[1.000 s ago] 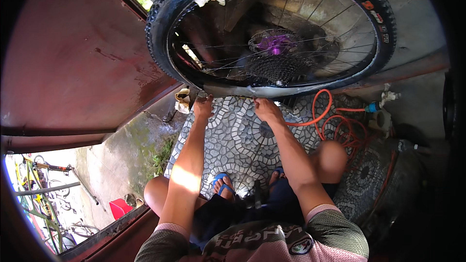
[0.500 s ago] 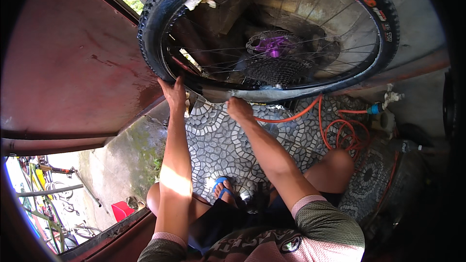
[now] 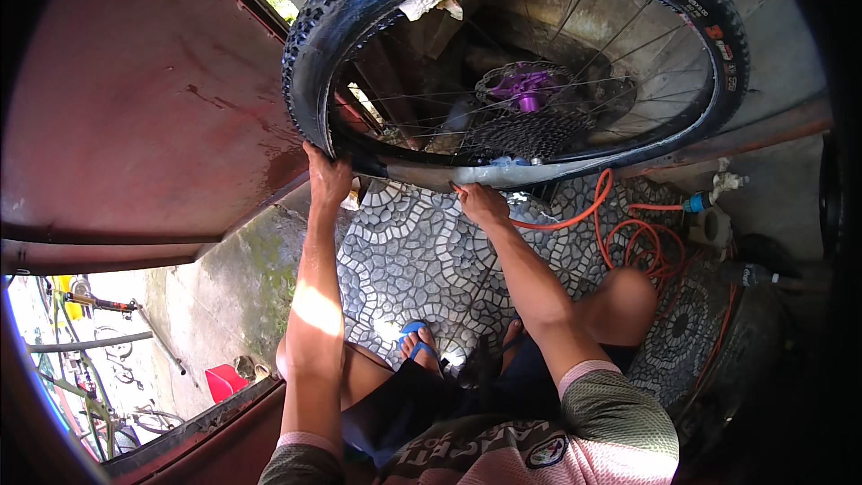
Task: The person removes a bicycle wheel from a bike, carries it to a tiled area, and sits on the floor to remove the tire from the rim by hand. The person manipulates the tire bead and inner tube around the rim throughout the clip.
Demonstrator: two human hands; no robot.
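Note:
A bicycle wheel with a black knobby tire [image 3: 308, 81] stands tilted in front of me. It has thin spokes, a purple hub [image 3: 528, 90] and a dark cassette [image 3: 530, 132]. My left hand [image 3: 329, 181] is closed round the tire at its lower left. In my right hand [image 3: 485, 207] is the end of an orange hose [image 3: 575, 216], pointed at the tire's wet, greyish lower sidewall. An off-white scrap [image 3: 431, 3] hangs at the rim's upper left; I cannot make out what it is.
A reddish metal panel [image 3: 148, 108] rises at the left. Pebble mosaic floor [image 3: 395, 260] lies under the wheel. Coiled hose runs to a tap [image 3: 725, 181] at the right. Beyond the panel are a red container [image 3: 224, 383] and a bicycle frame [image 3: 94, 395].
The wheel now appears further right and slightly turned, along with its off-white scrap. My right hand has moved right along the lower tire with the hose. My left hand keeps its grip.

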